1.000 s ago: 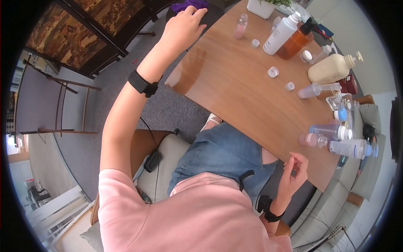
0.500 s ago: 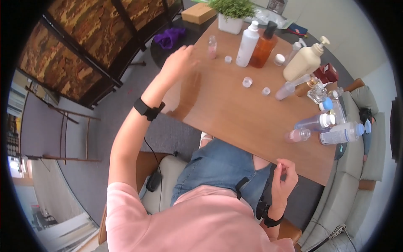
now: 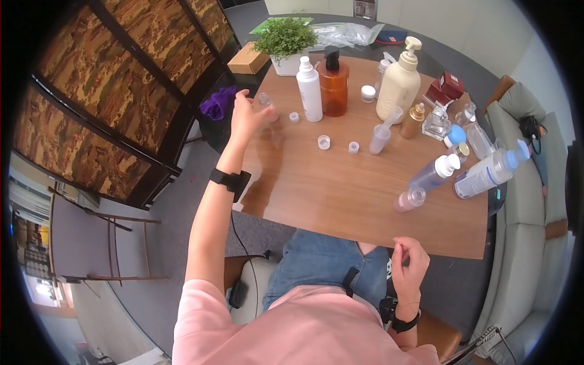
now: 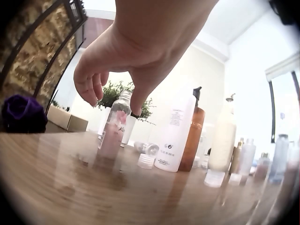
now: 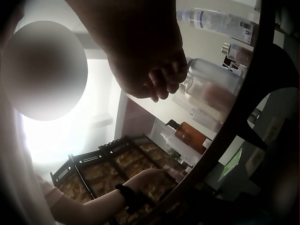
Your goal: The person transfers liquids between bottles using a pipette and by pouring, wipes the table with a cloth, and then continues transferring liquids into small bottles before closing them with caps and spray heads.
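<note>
My left hand (image 3: 246, 121) reaches over the left end of the table. It is beside a small clear bottle (image 4: 111, 136) of pink liquid, which stands upright without a cap. In the left wrist view the thumb is right at the bottle's neck, while the other fingers hang apart on its far side. A small clear cap (image 3: 294, 117) lies to the right of that bottle. My right hand (image 3: 410, 261) idles at the table's front edge, its fingers loosely curled and holding nothing. Nearest to it lies another small pink bottle (image 3: 409, 199), tipped in the head view.
Behind the left hand stand a potted plant (image 3: 285, 42), a white bottle (image 3: 309, 94) and an amber pump bottle (image 3: 334, 91). Two loose caps lie mid-table, one a clear cap (image 3: 323, 142). A cream pump bottle (image 3: 398, 88) and several other bottles crowd the right side.
My left hand has come down from beyond the table's left edge to the small pink bottle. The head view has tilted and shifted. My right hand stays near the front edge.
</note>
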Tool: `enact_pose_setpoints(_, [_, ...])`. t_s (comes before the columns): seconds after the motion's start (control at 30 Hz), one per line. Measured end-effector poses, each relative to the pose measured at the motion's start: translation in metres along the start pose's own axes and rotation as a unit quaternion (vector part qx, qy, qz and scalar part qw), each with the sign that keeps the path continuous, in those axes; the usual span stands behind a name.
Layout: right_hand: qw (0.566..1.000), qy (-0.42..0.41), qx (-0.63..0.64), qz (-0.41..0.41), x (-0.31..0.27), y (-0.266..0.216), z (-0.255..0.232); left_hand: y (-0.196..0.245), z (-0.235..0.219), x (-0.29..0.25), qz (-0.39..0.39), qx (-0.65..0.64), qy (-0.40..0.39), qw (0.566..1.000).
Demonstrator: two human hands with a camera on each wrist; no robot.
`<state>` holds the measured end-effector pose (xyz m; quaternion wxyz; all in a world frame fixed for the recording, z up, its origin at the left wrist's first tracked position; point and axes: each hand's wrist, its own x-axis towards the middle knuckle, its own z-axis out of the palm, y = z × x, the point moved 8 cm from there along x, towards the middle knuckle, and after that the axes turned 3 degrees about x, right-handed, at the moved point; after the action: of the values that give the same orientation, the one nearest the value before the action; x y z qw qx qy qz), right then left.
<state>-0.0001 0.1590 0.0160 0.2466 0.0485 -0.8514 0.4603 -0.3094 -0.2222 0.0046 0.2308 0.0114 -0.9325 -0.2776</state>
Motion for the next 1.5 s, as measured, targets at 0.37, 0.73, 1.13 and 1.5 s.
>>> enact_pose_setpoints(0.37, [1.0,0.005,0.001,-0.015,0.003,0.011,-0.012,0.042,-0.033,-0.029,0.029,-0.126,-0.061,0.99])
enact_pose_setpoints(0.73, [0.999,-0.022,0.029,-0.039,0.01,0.003,0.009,0.154,0.009,-0.166,0.105,-0.185,-0.3,0.93])
enact_pose_setpoints(1.13, [1.0,-0.022,0.006,-0.001,0.007,0.014,0.007,0.123,-0.008,-0.143,0.188,-0.108,-0.324,0.921])
enact_pose_setpoints(1.5, [0.999,0.003,-0.032,-0.011,0.005,0.016,0.003,-0.148,-0.013,0.094,0.077,0.295,-0.04,0.952])
